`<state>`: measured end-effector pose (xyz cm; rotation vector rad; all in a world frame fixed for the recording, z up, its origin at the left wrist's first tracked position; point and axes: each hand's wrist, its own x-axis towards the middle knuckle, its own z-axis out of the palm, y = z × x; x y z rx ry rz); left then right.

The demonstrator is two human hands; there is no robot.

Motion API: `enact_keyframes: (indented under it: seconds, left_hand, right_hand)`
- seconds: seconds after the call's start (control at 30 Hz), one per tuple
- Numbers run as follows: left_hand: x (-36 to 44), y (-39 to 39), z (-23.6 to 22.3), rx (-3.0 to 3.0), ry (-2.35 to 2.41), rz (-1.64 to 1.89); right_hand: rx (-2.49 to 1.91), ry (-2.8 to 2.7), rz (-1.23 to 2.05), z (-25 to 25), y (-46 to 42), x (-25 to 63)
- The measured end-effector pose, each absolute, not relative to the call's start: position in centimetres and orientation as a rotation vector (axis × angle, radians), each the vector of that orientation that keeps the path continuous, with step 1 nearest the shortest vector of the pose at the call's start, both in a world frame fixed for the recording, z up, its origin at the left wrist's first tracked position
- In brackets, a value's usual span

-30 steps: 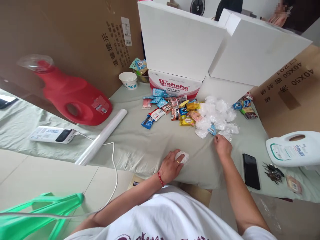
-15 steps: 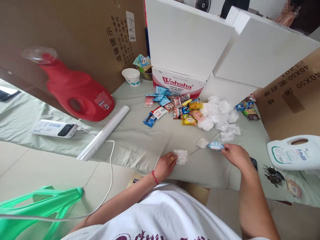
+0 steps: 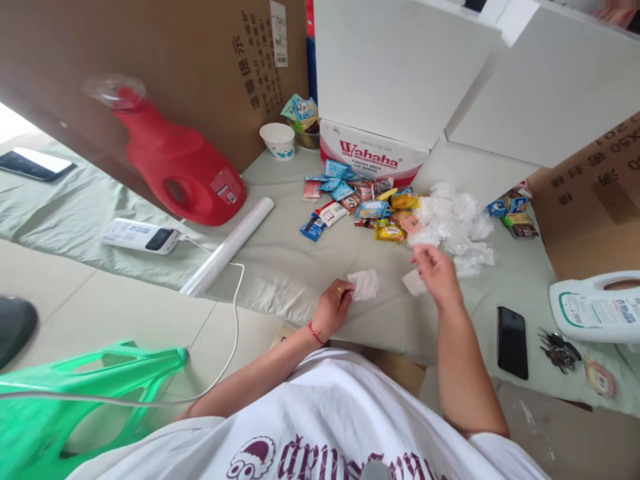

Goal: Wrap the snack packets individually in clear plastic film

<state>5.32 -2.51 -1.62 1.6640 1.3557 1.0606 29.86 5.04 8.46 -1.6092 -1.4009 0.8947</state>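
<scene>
Green cloth covers the worktop [image 3: 300, 267]. Nearest, the left hand [image 3: 334, 303] pinches a crumpled clear wrapper [image 3: 363, 285]; the right hand [image 3: 434, 270], partly open, seems empty above another wrapper [image 3: 414, 283], before piled snack packets [image 3: 350, 200].

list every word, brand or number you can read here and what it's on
"Wahaha": white-and-red carton
"PURIFIED WATER FOR DRINKING": same carton, below
"X50": right brown carton, partly cut off
"Q": blue snack packet in the bowl
Too small, blurred or stylised to read: print on the left brown carton, red jug, white jug, power bank, T-shirt and most other snack packets
</scene>
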Motion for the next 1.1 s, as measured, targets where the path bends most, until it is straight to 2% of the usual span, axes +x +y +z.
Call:
enact_keyframes:
  seconds: [0.2, 0.4, 0.53, 0.67, 0.9, 1.0, 1.1]
  left_hand:
    - [5.2, -2.3, -1.4, 1.430, 1.200, 1.094]
    - [4.4, -0.3, -2.6, 0.883, 1.220, 1.144]
    - [5.3, -0.6, -1.1, 0.913, 1.200, 1.189]
    - [7.0, -0.4, -0.2, 0.838, 1.219, 1.143]
    - [6.9, 1.4, -1.0, 0.612, 1.149, 1.095]
    - [7.0, 1.2, -0.8, 0.560, 1.125, 1.076]
    - [7.6, 0.8, -0.2, 0.538, 1.106, 1.027]
  right_hand:
    - [-1.436, -1.022, 1.590, 1.6, -0.5, 25.4]
    - [-1.411, -0.686, 1.429, 0.5, -1.4, 26.8]
    - [-1.468, -0.882, 1.326, 1.1, -2.0, 26.8]
    - [-1.486, -1.032, 1.394, 2.1, -2.6, 25.8]
    - [-1.556, -0.819, 1.564, 1.9, -3.0, 29.0]
    - [-1.594, -0.869, 1.227, 1.7, -3.1, 30.1]
    - [-1.575, -1.256, 0.765, 1.8, -3.0, 29.8]
